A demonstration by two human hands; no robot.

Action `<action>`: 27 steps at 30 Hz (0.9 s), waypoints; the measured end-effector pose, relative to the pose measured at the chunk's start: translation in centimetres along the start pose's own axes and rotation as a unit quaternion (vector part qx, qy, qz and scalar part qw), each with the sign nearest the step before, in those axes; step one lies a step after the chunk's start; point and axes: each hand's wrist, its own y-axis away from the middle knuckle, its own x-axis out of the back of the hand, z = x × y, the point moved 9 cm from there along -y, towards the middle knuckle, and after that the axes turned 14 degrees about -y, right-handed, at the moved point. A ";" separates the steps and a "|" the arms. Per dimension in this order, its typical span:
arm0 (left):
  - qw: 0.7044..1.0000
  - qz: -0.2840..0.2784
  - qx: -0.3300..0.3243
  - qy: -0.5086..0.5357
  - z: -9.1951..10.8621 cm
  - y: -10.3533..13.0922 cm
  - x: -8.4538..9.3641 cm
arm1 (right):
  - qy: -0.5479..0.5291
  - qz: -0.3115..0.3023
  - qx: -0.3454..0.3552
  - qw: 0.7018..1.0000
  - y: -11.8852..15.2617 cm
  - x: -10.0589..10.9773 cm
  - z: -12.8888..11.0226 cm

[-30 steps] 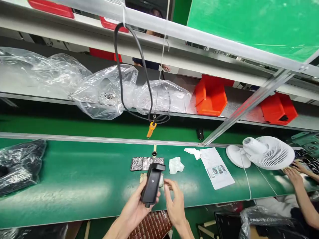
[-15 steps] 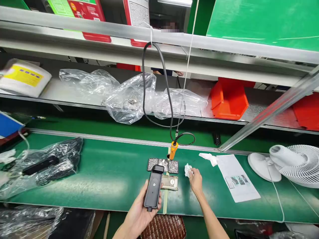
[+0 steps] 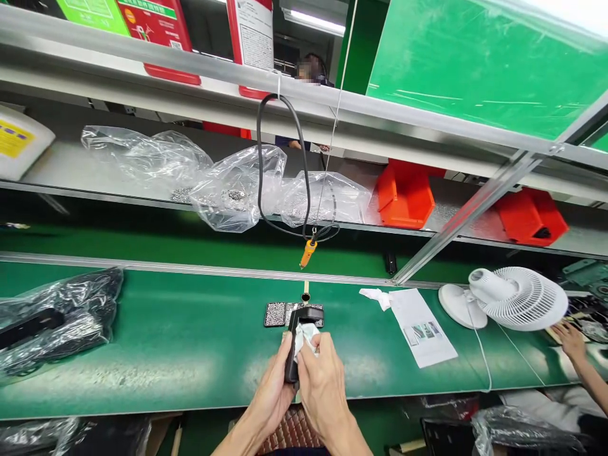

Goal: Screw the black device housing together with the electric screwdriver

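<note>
My left hand (image 3: 274, 380) is wrapped round a black handheld device (image 3: 293, 339) with a wider head, held above the front of the bench and turned on edge. A crumpled white tissue (image 3: 305, 337) is pinched in my right hand (image 3: 323, 383) and pressed against the device's face. Just beyond the device lie small black trays (image 3: 275, 314) of tiny metal parts, partly covered by its head. Over them hangs a yellow electric screwdriver (image 3: 308, 253) on a cord. My hands and the device hide the bench right below.
A printed sheet (image 3: 422, 327) and another tissue (image 3: 377, 297) lie to the right, before a white fan (image 3: 513, 297). Bagged black parts (image 3: 61, 310) lie left. Plastic bags (image 3: 237, 190) and red bins (image 3: 406, 196) stand on the shelf. A co-worker's hand (image 3: 570, 339) is far right.
My right hand has brought the tissue left onto the device. My left hand has turned the device on edge. The screwdriver hangs higher, and a co-worker's hand has come into view at right.
</note>
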 end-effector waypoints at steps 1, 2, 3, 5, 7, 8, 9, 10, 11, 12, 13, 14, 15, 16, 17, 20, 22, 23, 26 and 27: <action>1.000 0.003 -0.007 -0.004 0.1 0.0 0.1 | -0.005 -0.005 0.002 1.000 0.0 0.0 -0.2; 1.000 0.004 -0.015 -0.013 0.3 0.0 0.2 | -0.010 -0.013 0.006 1.000 0.1 0.0 -0.4; 0.999 0.004 -0.024 -0.023 0.5 0.1 0.2 | -0.012 -0.020 0.013 1.000 0.2 0.0 -0.8; 0.999 -0.004 -0.038 -0.037 0.9 0.2 0.1 | 0.004 -0.015 0.021 1.000 0.3 0.2 -1.3; 0.998 -0.018 -0.042 -0.035 1.1 0.4 -0.2 | 0.029 0.012 0.016 0.999 0.2 0.8 -1.4; 0.998 -0.023 -0.041 -0.030 1.1 0.5 -0.3 | 0.035 0.019 0.014 0.999 0.2 1.0 -1.5; 0.999 -0.022 -0.040 -0.027 1.1 0.6 -0.3 | 0.032 0.020 0.020 0.999 0.2 1.0 -1.6; 0.999 -0.018 -0.042 -0.028 1.2 0.7 -0.1 | 0.024 0.013 0.031 0.999 0.2 0.9 -1.9; 0.998 -0.012 -0.046 -0.032 1.2 0.8 0.0 | 0.017 0.003 0.045 0.999 0.2 0.6 -2.2; 0.998 -0.006 -0.050 -0.037 1.3 0.8 0.2 | 0.016 -0.004 0.054 0.998 0.3 0.5 -2.4; 0.998 -0.005 -0.052 -0.042 1.4 0.8 0.2 | 0.022 0.000 0.057 0.998 0.3 0.5 -2.5; 0.998 -0.009 -0.053 -0.044 1.4 0.8 0.1 | 0.030 0.010 0.052 0.998 0.2 0.6 -2.5; 0.998 -0.017 -0.050 -0.043 1.4 0.8 -0.1 | 0.036 0.024 0.043 0.998 0.1 0.9 -2.4; 0.998 -0.025 -0.048 -0.041 1.4 0.9 -0.3 | 0.040 0.037 0.037 0.998 0.0 1.1 -2.4; 0.998 -0.030 -0.047 -0.037 1.5 0.9 -0.5 | 0.037 0.042 0.037 0.998 -0.1 1.2 -2.5; 0.997 -0.019 -0.058 -0.042 2.0 0.9 -0.5 | 0.012 0.024 0.061 0.998 -0.3 0.9 -3.2; 0.996 -0.013 -0.065 -0.051 2.3 1.0 -0.5 | 0.008 0.026 0.058 0.998 -0.4 1.0 -3.3; 0.996 -0.015 -0.066 -0.052 2.3 1.0 -0.5 | 0.009 0.034 0.050 0.998 -0.4 1.2 -3.2; 0.997 -0.023 -0.062 -0.040 2.2 0.9 -0.5 | 0.001 0.043 0.047 0.998 -0.4 1.4 -3.3; 0.997 -0.022 -0.057 -0.036 2.1 0.9 -0.4 | -0.007 0.039 0.059 0.997 -0.3 1.4 -3.6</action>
